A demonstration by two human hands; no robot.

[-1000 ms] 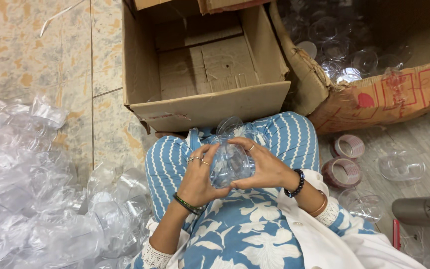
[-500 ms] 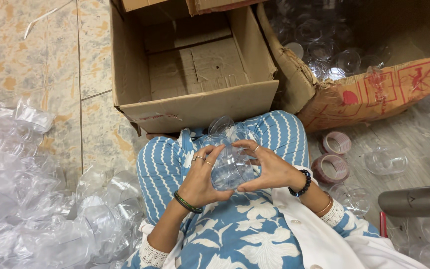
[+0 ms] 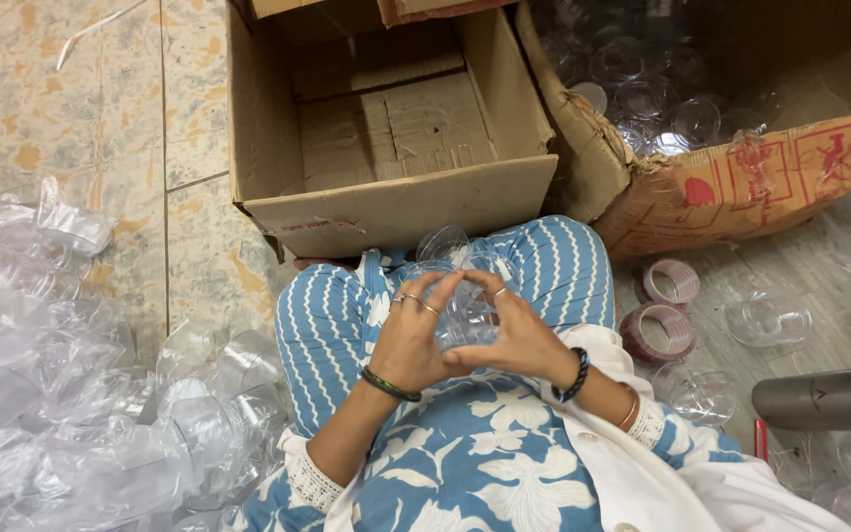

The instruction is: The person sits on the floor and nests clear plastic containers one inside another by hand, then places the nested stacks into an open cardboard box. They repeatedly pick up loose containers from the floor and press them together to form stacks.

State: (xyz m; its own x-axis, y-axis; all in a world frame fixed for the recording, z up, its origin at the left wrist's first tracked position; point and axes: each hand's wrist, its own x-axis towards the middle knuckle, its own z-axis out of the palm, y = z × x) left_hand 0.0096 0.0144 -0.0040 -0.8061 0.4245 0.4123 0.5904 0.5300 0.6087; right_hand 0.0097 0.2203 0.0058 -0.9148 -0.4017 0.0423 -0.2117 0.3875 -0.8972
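Our left hand [image 3: 408, 340] and right hand [image 3: 516, 335] cupped around a clear, shiny plastic cup [image 3: 465, 313] on our lap, empty brown cardboard box [image 3: 386, 148] ahead, crinkly plastic wrap [image 3: 61, 394] left, tape rolls [image 3: 662, 307] right, speckled tile floor [image 3: 71, 108]

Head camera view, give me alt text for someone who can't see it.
Left hand and right hand hold a clear plastic cup over the lap. Ahead sit an empty cardboard box and a box of cups; plastic wrap lies alongside.

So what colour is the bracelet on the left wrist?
Green bracelet, on the left hand; head view.
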